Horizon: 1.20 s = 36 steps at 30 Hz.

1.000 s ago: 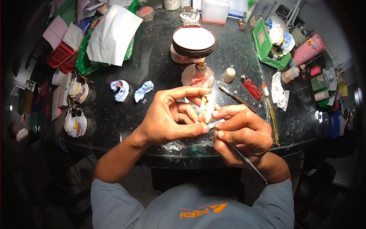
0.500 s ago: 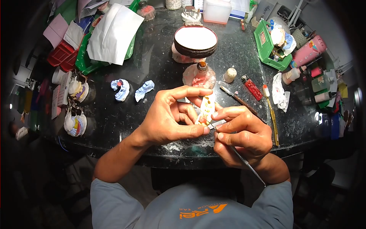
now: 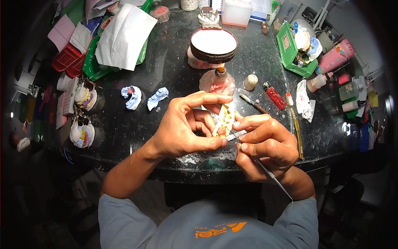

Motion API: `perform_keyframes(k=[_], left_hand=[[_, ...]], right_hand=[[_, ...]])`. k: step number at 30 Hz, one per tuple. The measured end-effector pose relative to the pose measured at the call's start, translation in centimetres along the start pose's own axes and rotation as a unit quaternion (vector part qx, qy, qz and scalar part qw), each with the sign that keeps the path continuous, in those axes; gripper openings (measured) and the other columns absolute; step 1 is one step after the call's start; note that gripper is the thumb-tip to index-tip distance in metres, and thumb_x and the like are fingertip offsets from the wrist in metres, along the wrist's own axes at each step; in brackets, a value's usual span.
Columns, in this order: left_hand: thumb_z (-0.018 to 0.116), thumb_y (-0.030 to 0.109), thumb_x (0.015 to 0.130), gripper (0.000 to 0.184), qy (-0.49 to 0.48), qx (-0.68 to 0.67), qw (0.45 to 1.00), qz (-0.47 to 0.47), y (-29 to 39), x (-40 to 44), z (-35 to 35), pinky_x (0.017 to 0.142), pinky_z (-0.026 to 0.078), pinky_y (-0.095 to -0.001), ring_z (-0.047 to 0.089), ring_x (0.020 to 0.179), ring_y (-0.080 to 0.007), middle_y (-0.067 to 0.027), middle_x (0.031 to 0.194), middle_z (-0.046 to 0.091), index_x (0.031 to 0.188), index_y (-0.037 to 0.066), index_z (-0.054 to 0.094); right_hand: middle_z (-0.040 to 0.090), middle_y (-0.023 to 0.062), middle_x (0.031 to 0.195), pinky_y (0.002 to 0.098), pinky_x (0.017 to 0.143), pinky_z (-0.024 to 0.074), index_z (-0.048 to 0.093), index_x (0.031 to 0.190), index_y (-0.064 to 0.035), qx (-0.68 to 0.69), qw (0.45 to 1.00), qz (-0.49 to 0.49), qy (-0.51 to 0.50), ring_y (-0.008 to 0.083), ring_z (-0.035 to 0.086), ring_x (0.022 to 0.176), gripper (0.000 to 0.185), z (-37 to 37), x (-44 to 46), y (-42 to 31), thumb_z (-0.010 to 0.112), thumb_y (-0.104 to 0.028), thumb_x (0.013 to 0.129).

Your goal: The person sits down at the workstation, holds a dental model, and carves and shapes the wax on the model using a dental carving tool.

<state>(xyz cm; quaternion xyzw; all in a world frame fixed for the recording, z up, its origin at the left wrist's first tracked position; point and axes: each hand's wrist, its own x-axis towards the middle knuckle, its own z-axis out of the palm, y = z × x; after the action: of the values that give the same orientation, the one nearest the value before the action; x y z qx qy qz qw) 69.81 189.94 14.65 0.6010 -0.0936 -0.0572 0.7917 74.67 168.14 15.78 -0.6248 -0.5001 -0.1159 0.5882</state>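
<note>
My left hand (image 3: 186, 122) grips a small cream-yellow dental cast (image 3: 226, 118) between thumb and index finger, tilted upright. A pinkish patch shows at its lower end. In my right hand (image 3: 269, 145) is a thin metal dental carver (image 3: 267, 172), pinched like a pen. Its working tip is close to the cast's lower right side; I cannot tell whether they touch. The carver's other end reaches down toward my right sleeve. Just beyond the cast stands a spirit burner (image 3: 217, 83) with a wax-spattered body.
A round white-topped dish (image 3: 213, 41) stands behind the burner. On the right lie a brown-handled knife (image 3: 253, 103), a red lighter (image 3: 273, 95) and a toothbrush (image 3: 295, 124). Blue putty pieces (image 3: 157, 98) and mounted dental models (image 3: 82, 135) are at left. Green trays (image 3: 286, 45) flank the bench.
My right hand has shifted slightly right, drawing the carver's tip back from the cast's pinkish end. My left hand and the cast have hardly moved.
</note>
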Motion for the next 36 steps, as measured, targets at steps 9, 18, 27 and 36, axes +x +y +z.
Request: perform_keyframes(k=[9, 18, 27, 36], left_hand=[[0.083, -0.01, 0.075, 0.068, -0.009, -0.007, 1.0, 0.022, -0.15, 0.09, 0.03, 0.074, 0.059, -0.0195, 0.069, 0.091, -0.0104, -0.0111, 0.119, 0.062, 0.137, -0.005, 0.057], [0.082, -0.01, 0.075, 0.067, -0.007, 0.001, 1.0, 0.023, -0.01, 0.04, 0.13, 0.074, 0.059, -0.0194, 0.069, 0.091, -0.0097, -0.0111, 0.119, 0.063, 0.137, -0.005, 0.057], [0.081, -0.017, 0.074, 0.074, -0.006, -0.005, 1.0, -0.017, 0.33, -0.11, 0.09, 0.079, 0.062, -0.0213, 0.07, 0.09, -0.011, -0.0127, 0.118, 0.062, 0.141, -0.009, 0.049], [0.082, -0.016, 0.073, 0.076, 0.002, -0.028, 0.998, -0.055, 0.62, -0.06, 0.33, 0.081, 0.063, -0.0226, 0.073, 0.094, -0.016, -0.014, 0.12, 0.058, 0.141, -0.007, 0.049]], right_hand=[[0.064, 0.0113, 0.08, 0.0445, 0.083, 0.061, 0.061, 0.071, -0.0004, 0.002, 1.0, 0.002, -0.002, 0.0345, 0.074, 0.093, 0.019, 0.13, 0.07, -0.08, 0.076, 0.012, 0.067], [0.064, 0.0107, 0.081, 0.0463, 0.087, 0.06, 0.064, 0.076, -0.0004, 0.004, 1.0, -0.001, -0.008, 0.0341, 0.074, 0.094, 0.02, 0.0, -0.06, 0.08, 0.077, 0.011, 0.066], [0.065, 0.0113, 0.082, 0.0472, 0.088, 0.0598, 0.065, 0.076, -0.0008, 0.001, 1.0, -0.003, -0.014, 0.0343, 0.074, 0.093, 0.019, -0.09, -0.06, 0.05, 0.078, 0.009, 0.066], [0.064, 0.0115, 0.082, 0.0464, 0.087, 0.0601, 0.064, 0.074, -0.0004, 0.001, 1.0, -0.001, 0.001, 0.0335, 0.074, 0.095, 0.018, -0.12, -0.12, 0.0, 0.078, 0.009, 0.066]])
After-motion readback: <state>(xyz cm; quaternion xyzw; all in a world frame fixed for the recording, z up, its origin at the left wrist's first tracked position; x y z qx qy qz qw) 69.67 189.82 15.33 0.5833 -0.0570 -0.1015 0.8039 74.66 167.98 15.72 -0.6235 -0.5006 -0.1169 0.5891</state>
